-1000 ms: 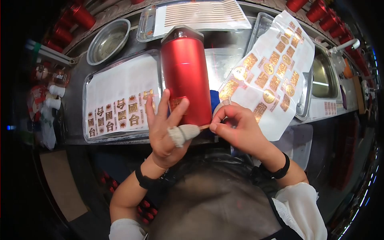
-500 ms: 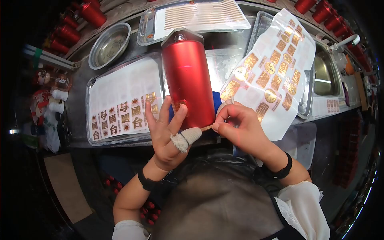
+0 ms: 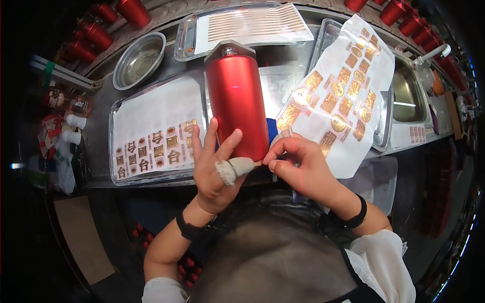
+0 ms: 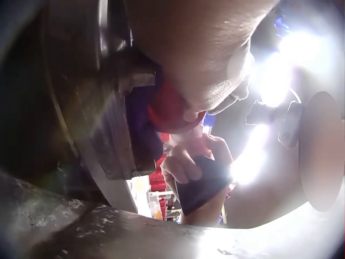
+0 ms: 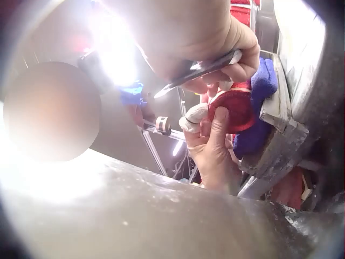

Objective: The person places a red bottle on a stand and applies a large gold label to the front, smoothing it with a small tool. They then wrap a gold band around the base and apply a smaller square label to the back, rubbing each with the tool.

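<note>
A glossy red bottle (image 3: pixel 237 106) lies in the middle, its base toward the person, with blue cloth (image 5: pixel 264 78) under it. My left hand (image 3: pixel 212 174) is at the base end with fingers spread and fairly straight; its thumb touches the base in the right wrist view. One finger wears a pale cot (image 3: pixel 237 168), its tip at a narrow tan strip (image 3: pixel 258 163) by the base edge. Opposite, my right hand (image 3: pixel 305 164) has thumb and index finger together at that strip. Its curled fingers hold a thin pointed metal tool (image 5: pixel 199 73), visible in the right wrist view.
On the left, a metal tray (image 3: pixel 112 108) carries a sheet of gold characters. A wavy sheet of gold stickers (image 3: pixel 374 76) covers another tray on the right. Behind are a tray of tan strips (image 3: pixel 260 25) and a metal bowl (image 3: pixel 139 60). A sink (image 3: pixel 406 96) is far right.
My right fingertips have come closer to the cot on my left finger, so less of the tan strip shows between them. The bottle stays in place while the view shifts slightly.
</note>
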The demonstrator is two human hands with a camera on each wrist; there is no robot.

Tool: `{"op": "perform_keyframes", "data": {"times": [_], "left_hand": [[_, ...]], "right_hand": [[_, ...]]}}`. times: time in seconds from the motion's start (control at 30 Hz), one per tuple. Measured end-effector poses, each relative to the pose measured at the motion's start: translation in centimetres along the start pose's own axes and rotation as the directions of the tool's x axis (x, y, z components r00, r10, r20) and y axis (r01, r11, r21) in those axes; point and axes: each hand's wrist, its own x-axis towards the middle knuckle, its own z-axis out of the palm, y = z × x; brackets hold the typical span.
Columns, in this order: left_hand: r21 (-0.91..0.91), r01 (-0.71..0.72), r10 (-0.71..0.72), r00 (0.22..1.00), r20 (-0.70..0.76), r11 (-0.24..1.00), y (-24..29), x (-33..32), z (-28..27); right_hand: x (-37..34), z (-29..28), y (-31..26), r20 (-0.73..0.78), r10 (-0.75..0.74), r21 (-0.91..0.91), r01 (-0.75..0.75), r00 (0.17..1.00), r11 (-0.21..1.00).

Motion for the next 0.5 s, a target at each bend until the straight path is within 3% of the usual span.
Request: {"op": "perform_keyframes", "data": {"times": [0.17, 0.3, 0.37, 0.43, 0.5], "left_hand": [[-0.121, 0.064, -0.069, 0.997, -0.034, 0.991, -0.5, -1.0, -0.9], [-0.138, 0.086, -0.093, 0.995, -0.046, 0.987, -0.5, -1.8, -1.2], [-0.135, 0.074, -0.082, 0.995, -0.056, 0.988, -0.5, -1.8, -1.2], [-0.108, 0.047, -0.056, 0.995, -0.078, 0.993, -0.4, -1.7, -1.0], [-0.078, 0.048, -0.053, 0.996, -0.076, 0.996, -0.3, -1.9, -1.0]], "right_hand": [[0.2, 0.4, 0.7, -0.013, -0.035, -0.013, 0.035, 0.999, 0.999], [-0.1, 1.6, 0.1, -0.063, -0.406, -0.360, 0.359, 0.911, 0.861], [0.3, 2.5, 0.9, -0.092, -0.505, -0.415, 0.428, 0.858, 0.803], [0.5, 2.6, 1.2, -0.090, -0.562, -0.452, 0.469, 0.822, 0.759], [0.6, 2.6, 1.2, -0.103, -0.525, -0.406, 0.447, 0.845, 0.797]]}}
